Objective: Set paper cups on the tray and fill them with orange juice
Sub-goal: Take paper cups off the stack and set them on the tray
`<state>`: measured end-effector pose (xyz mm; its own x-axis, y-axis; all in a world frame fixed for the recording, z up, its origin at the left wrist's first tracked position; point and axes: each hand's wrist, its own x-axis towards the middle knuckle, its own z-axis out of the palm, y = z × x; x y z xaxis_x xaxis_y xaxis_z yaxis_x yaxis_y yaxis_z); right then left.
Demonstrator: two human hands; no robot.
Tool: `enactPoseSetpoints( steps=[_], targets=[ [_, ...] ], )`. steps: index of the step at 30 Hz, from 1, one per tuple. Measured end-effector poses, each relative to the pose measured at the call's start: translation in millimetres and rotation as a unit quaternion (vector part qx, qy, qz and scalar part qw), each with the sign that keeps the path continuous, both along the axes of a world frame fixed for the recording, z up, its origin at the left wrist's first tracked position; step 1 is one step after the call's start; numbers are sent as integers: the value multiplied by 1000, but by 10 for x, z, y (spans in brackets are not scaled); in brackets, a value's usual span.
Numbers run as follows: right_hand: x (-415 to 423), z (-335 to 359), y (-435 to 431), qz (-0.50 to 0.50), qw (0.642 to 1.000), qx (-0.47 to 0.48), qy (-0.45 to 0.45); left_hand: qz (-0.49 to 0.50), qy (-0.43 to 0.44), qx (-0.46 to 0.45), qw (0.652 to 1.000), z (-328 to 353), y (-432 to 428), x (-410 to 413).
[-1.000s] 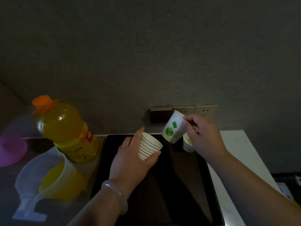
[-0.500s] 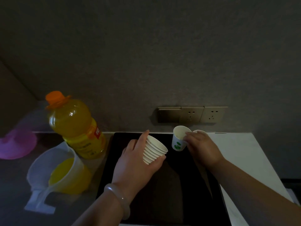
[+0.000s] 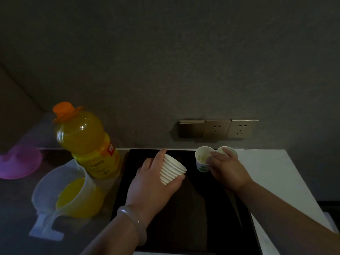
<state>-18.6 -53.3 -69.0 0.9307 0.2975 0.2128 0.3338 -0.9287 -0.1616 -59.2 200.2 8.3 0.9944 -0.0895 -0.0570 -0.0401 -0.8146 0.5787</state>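
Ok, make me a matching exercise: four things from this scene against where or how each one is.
1 cup stack
2 juice bottle
3 jug
4 green-printed cup

a part-filled with juice
b held by the left hand
c capped, left of the tray
d upright, right hand on it

Pairs: 1-b, 2-c, 3-a, 4-d.
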Motion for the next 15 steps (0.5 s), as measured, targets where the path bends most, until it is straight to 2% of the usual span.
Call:
enactPoseSetpoints(
  steps=[4,10,13,15],
  targets=[
    [14,31,74,24,998,30,-56,8,17,-26,999,-11,26,-6],
    [-54,287,350,35,990,73,-116,34,52,-179,982,22,103,46],
    [-172,483,559,43,987,121,-92,46,66,-231,970,64,141,72],
    [-259,591,699,52,972,228,-23,50,61,-253,964,90,164,88]
  ],
)
